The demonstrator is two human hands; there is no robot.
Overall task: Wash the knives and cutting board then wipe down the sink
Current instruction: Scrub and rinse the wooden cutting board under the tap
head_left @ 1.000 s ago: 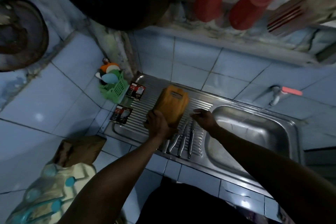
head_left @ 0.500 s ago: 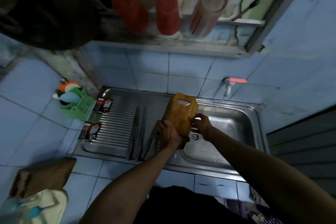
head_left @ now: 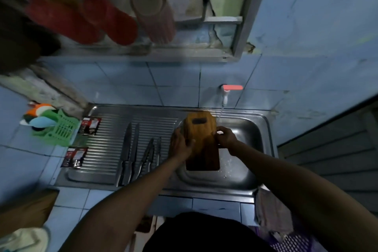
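Note:
A wooden cutting board (head_left: 202, 141) with a handle slot hangs over the steel sink basin (head_left: 247, 149), held between both hands. My left hand (head_left: 181, 145) grips its left edge and my right hand (head_left: 226, 138) grips its right edge. Water runs from a white tap with a red lever (head_left: 226, 93) just past the board's upper right corner. Several knives (head_left: 139, 151) lie side by side on the ribbed drainboard (head_left: 106, 145), left of the board.
A green basket (head_left: 57, 131) with coloured scrubbers sits on the tiled counter at left. Two dark sachets (head_left: 90, 126) lie at the drainboard's left edge. A cloth (head_left: 272, 208) hangs at the sink's front right corner. Red cups (head_left: 114, 20) hang on a rack overhead.
Both hands carried the cutting board rightward from the drainboard to over the basin, close to the running tap. The knives stayed on the drainboard.

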